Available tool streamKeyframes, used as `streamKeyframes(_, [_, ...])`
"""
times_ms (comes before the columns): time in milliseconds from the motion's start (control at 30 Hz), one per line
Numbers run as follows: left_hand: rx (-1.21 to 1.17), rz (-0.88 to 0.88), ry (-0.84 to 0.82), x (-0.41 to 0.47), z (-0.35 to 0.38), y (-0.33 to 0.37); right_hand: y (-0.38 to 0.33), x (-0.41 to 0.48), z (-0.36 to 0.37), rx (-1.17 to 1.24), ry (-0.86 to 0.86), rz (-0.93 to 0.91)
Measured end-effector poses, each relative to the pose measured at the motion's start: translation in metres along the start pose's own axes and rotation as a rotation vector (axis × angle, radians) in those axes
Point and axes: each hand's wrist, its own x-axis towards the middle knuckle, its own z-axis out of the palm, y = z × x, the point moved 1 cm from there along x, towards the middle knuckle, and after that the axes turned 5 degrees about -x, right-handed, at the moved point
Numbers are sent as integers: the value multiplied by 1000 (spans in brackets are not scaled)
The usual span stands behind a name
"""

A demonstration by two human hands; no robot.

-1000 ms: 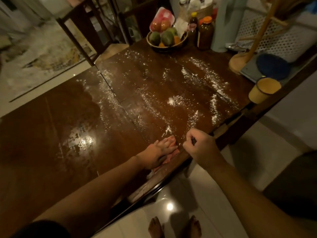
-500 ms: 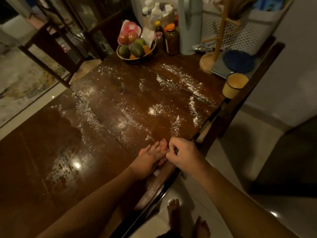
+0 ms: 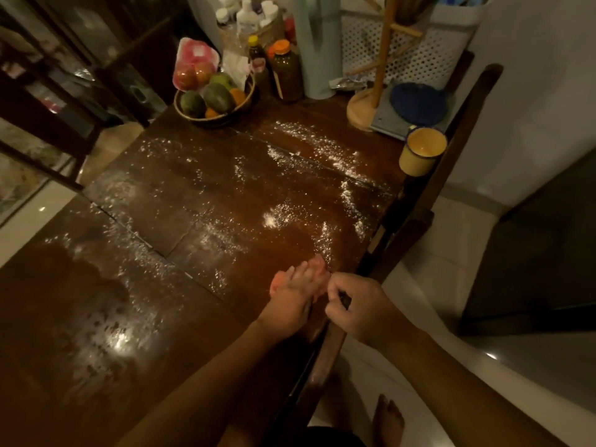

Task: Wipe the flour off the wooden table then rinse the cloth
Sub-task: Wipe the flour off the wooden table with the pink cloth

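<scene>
The dark wooden table [image 3: 193, 201] carries scattered white flour [image 3: 271, 219], thickest across its right half. At the near edge my left hand [image 3: 293, 298] lies flat, fingers spread, pressing down a pink cloth [image 3: 319, 290]; only slivers of the cloth show around the fingers. My right hand [image 3: 358, 311] is curled into a fist at the table's edge, touching the left fingertips. A small dark gap shows inside the fist; I cannot make out anything in it.
A fruit bowl [image 3: 214, 101], jars [image 3: 287, 72], a wooden stand [image 3: 371, 104] and a yellow mug [image 3: 422, 151] crowd the far end. A dark chair [image 3: 451, 175] stands against the right side. My bare foot [image 3: 388, 421] is on the tiled floor.
My left hand has slid the cloth right along the near edge until it meets my right fist. The view has swung toward the table's far end.
</scene>
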Motion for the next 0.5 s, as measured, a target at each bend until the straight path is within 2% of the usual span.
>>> streamKeyframes(67, [-36, 170, -88, -5, -9, -19, -3, -1, -2, 14, -33, 44])
streamKeyframes(100, [-37, 170, -84, -3, -14, -30, -4, -1, -3, 13, -47, 56])
streamKeyframes(200, [-142, -87, 116, 24, -30, -56, -7, -2, -4, -9, -56, 68])
streamKeyframes(267, [-84, -292, 274, 52, -30, -48, -7, -3, -4, -17, -58, 70])
streamKeyframes(333, [-6, -343, 331, 80, -23, -29, -9, -4, -4, -27, -57, 75])
streamKeyframes(400, [-53, -126, 271, 101, -10, -13, -12, -3, -6, -20, -63, 88])
streamKeyframes(500, [-2, 172, -12, 101, 4, 3, -17, 2, -21, -76, -233, 75])
